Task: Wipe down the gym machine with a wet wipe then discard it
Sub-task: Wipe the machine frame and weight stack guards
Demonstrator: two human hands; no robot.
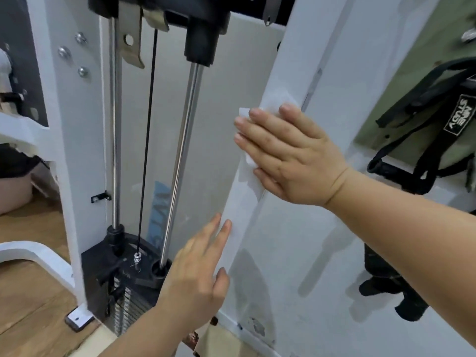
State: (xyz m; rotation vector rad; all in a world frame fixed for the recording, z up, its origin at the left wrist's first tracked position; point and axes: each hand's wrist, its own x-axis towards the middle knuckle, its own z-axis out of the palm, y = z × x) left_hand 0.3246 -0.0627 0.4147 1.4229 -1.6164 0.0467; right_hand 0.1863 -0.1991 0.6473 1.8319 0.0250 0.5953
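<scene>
The gym machine is a white steel frame with a wide upright post [280,253] running from bottom centre to top right. My right hand [288,153] lies flat with straight fingers on that post, pressing a white wet wipe [248,161] against it; the wipe shows above and below the fingers. My left hand [198,274] is lower on the post's left edge, fingers straight, fingertips touching the white surface and holding nothing.
Left of the post stand two chrome guide rods [180,163], a black cable [146,150] and the black weight stack [134,284]. Black straps and handles [422,140] hang on the green wall at right. Wooden floor [28,300] lies at lower left.
</scene>
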